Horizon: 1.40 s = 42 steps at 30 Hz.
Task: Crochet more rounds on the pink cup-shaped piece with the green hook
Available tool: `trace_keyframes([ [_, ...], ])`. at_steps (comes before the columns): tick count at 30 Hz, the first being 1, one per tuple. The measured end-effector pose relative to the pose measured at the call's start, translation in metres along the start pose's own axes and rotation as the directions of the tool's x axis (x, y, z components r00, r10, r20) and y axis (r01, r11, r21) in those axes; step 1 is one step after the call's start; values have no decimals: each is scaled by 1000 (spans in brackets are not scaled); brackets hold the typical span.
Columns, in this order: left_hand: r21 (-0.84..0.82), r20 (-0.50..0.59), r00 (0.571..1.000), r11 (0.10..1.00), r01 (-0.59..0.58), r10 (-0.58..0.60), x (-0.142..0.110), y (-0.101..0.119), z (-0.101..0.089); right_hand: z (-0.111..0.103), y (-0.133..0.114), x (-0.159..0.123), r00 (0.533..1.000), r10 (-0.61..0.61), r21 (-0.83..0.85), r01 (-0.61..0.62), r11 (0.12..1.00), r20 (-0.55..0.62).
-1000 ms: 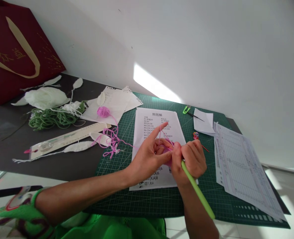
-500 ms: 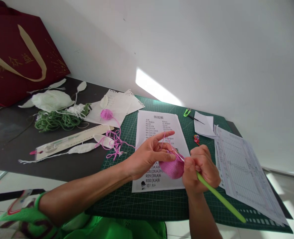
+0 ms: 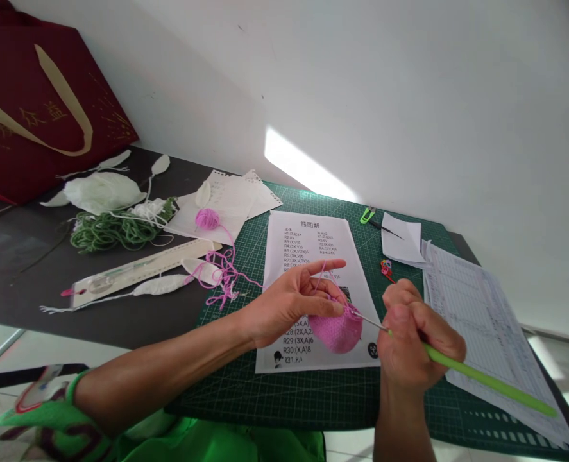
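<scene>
My left hand pinches the top edge of a rounded pink crochet piece, its index finger stretched out with pink yarn looped over it. In my right hand, closed in a fist, is a crochet hook with a green handle. The hook's metal tip meets the upper right edge of the pink piece. From my left hand the pink yarn trails left to a loose tangle and a small pink ball. Beneath the work lies a printed pattern sheet.
A green cutting mat covers the desk's middle. To the left are green yarn, white yarn, a ruler and a red bag. On the right are stitch markers, a green clip and written sheets.
My right hand has moved right, drawing the hook outward so more of its metal shaft shows. The pink piece has shifted slightly right and down.
</scene>
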<state>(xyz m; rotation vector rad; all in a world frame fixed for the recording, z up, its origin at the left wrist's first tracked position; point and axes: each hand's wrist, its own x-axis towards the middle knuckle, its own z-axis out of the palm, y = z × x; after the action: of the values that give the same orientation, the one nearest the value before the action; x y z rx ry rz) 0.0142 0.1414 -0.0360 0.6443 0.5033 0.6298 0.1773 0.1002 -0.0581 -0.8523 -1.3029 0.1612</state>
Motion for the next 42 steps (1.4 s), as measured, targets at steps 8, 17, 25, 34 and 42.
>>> trace_keyframes([
  [8,39,42,999,999,-12,10,1,-4,0,1,-2,-1,996,38,28,-40,999,79],
  [17,34,83,996,998,-44,41,1,-8,2,3,-5,-4,941,-277,-474,338,813,195],
  [25,111,63,993,988,-104,97,-1,-8,3,8,-4,-3,981,8,-298,52,953,196],
  [34,-72,-39,998,996,-60,57,1,1,2,15,-2,-6,996,-77,-201,85,976,51],
  [42,103,-57,996,993,-61,67,-1,-4,-1,4,6,-1,935,-320,-415,356,838,154],
])
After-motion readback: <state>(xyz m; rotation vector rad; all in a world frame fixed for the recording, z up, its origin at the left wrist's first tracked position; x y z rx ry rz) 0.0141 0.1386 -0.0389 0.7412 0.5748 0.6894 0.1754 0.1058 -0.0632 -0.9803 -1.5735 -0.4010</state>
